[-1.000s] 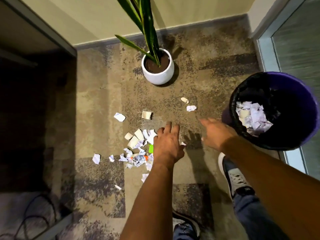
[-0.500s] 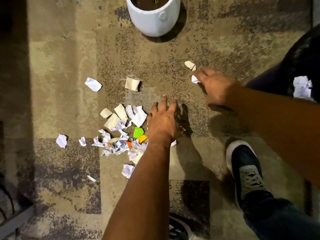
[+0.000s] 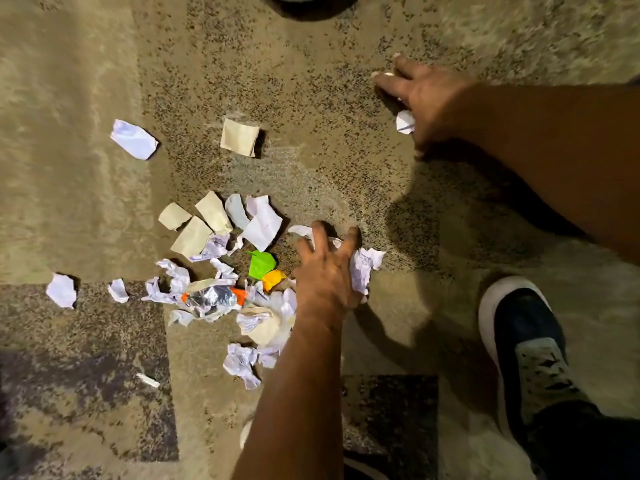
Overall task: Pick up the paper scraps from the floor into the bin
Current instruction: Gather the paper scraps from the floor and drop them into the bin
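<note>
On a mottled brown carpet [image 3: 311, 98], seen from above, a person crouched over a scatter of torn paper. Their left hand [image 3: 327, 268] sat near the centre of the view with its fingers curled down like a claw over crumpled white scraps [image 3: 363, 268], which bulged out at its three o'clock side; it appeared to be raking them into a handful rather than lifting one at a time. At two o'clock from it, well apart, the right hand [image 3: 429, 98] reached out with fingers spread and bent toward the floor, a small crumpled white scrap [image 3: 405, 122] tucked under the palm. Another white bit showed at its fingertips [image 3: 384, 75]. This hand seemed to be gathering the outlying pieces.

The main heap of white and tan scraps [image 3: 214, 258] lay at nine o'clock from the left hand, with a bright green scrap [image 3: 261, 265] and an orange scrap [image 3: 273, 278] just beside the knuckles. A square tan piece [image 3: 240, 136] and a white lined piece [image 3: 133, 139] lay apart at eleven and ten o'clock. A dark sneaker with a white sole [image 3: 519, 341] stood at four o'clock.

No bin was visible, so most of the task likely remained.
</note>
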